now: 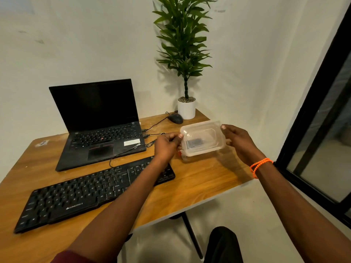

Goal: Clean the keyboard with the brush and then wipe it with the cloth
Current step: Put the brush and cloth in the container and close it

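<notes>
Two hands hold a clear plastic container (pixel 202 138) above the right part of the wooden tabletop (pixel 190 185); the left hand (pixel 167 146) grips its left end with fingers curled round the edge, and the right hand (pixel 238 140) grips its right end, thumb on the upper rim; the right wrist wears an orange bead bracelet (pixel 261 165). Inside the container lies a small dark grey thing (pixel 193 143), which may be the cloth, though the blurred plastic hides what it is; something small and red (pixel 179 153) shows at the container's lower left corner, too unclear to name.

The black keyboard (pixel 76 196) lies slantwise on the near left of the tabletop, its right end passing under the left forearm; its cable (pixel 123 153) runs up toward the open black laptop (pixel 98 126) just behind it, screen dark. A black mouse (pixel 175 118) sits at the far edge, just beside a white pot (pixel 186 109) holding a tall green plant (pixel 183 38). A dark-framed window (pixel 321 118) stands to the right.
</notes>
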